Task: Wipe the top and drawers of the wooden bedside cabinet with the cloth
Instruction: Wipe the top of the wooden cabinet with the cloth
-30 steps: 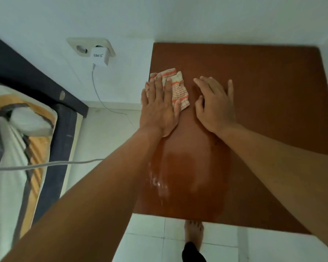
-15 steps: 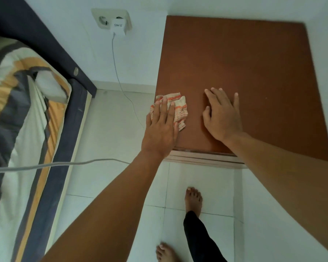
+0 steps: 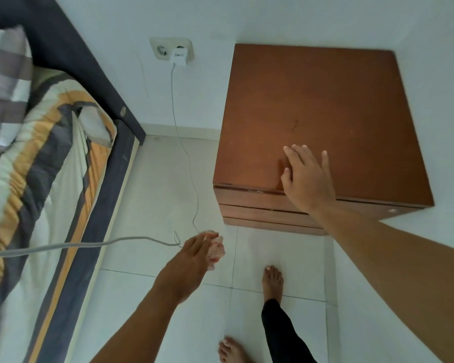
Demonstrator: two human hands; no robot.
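The wooden bedside cabinet stands in the room's corner, its brown top bare and its drawer fronts showing along the near side. My right hand lies flat, fingers spread, on the front edge of the top. My left hand is off the cabinet, lower left over the floor, closed on the bunched orange-and-white striped cloth, which is blurred.
A bed with a striped blanket and dark frame fills the left side. A white charger sits in the wall socket, its cable trailing down over the tiled floor. My bare feet stand in front of the cabinet.
My left hand has slid the cloth toward the front of the top and off its edge, down to the left. The view has pulled back. My right hand stays near the front edge.
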